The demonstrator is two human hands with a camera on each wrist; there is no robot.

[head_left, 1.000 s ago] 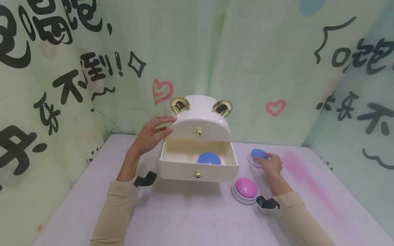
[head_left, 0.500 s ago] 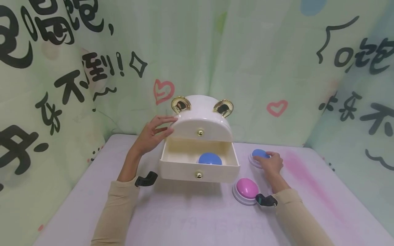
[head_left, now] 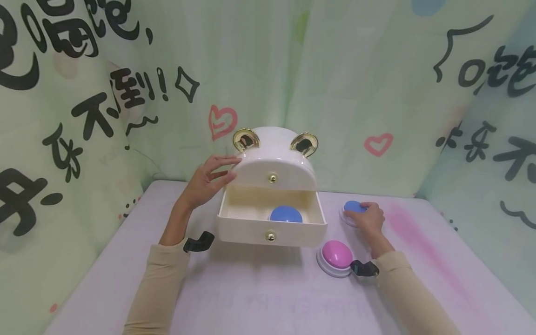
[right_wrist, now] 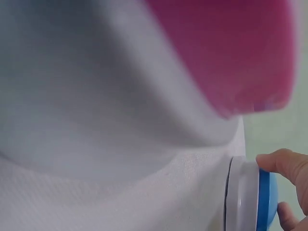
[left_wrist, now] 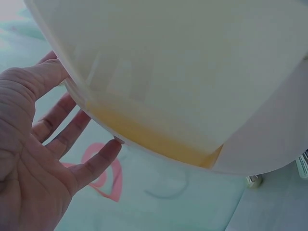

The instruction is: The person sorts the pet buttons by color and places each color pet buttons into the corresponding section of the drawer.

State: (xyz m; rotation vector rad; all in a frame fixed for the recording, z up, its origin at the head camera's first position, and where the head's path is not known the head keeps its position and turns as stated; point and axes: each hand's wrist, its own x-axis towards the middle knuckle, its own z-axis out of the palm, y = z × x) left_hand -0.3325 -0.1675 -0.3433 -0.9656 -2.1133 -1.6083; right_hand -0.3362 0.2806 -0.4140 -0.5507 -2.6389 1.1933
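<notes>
A white storage box (head_left: 274,158) with two gold-rimmed ears stands at the table's back; its lower drawer (head_left: 234,232) is pulled out. Inside the drawer sits a blue-domed push button (head_left: 286,214). My left hand (head_left: 205,184) touches the box's left side with spread, fairly straight fingers; in the left wrist view the fingertips (left_wrist: 113,147) meet its curved edge. To the right, my right hand (head_left: 368,219) holds another blue push button (head_left: 352,206) by its dome, thumb on the near rim. That button's white base (right_wrist: 240,197) rests on the table in the right wrist view.
A pink push button (head_left: 337,254) with a white base stands between the drawer and my right wrist, close to the wrist camera (head_left: 363,268). The pale table (head_left: 251,298) is backed by a green printed curtain (head_left: 335,93).
Both hands stay at the box and the blue button. The right hand's fingers shift slightly on the dome. The view has moved a little.
</notes>
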